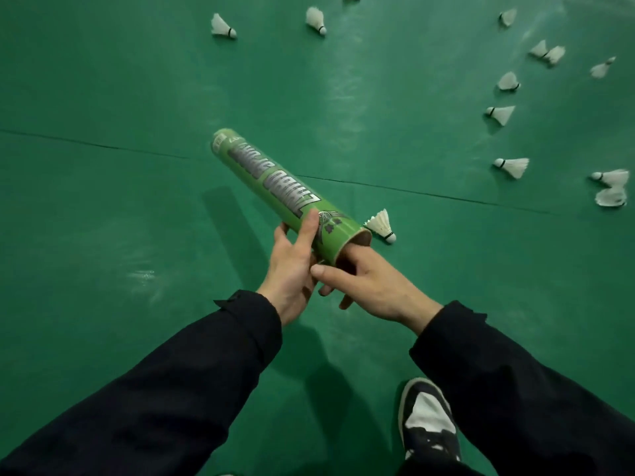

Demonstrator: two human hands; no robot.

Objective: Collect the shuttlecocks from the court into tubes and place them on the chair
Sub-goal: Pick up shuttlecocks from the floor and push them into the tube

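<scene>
Your left hand (pixel 292 266) curls round the near end of a smooth green cardboard tube (pixel 288 194) held above the court, your right hand (pixel 374 283) pushes fingers into its open mouth, contents hidden, while white feathered shuttlecocks (pixel 381 226) lie scattered on the matte green floor (pixel 103 201) beyond.

We are looking from a single head-worn camera, facing forward and steeply down at the green court floor (pixel 103 97). It is sitting close above the left hand (pixel 292 269) and right hand (pixel 374 286), while wide-angle bending is curving the far floor's edges.
</scene>
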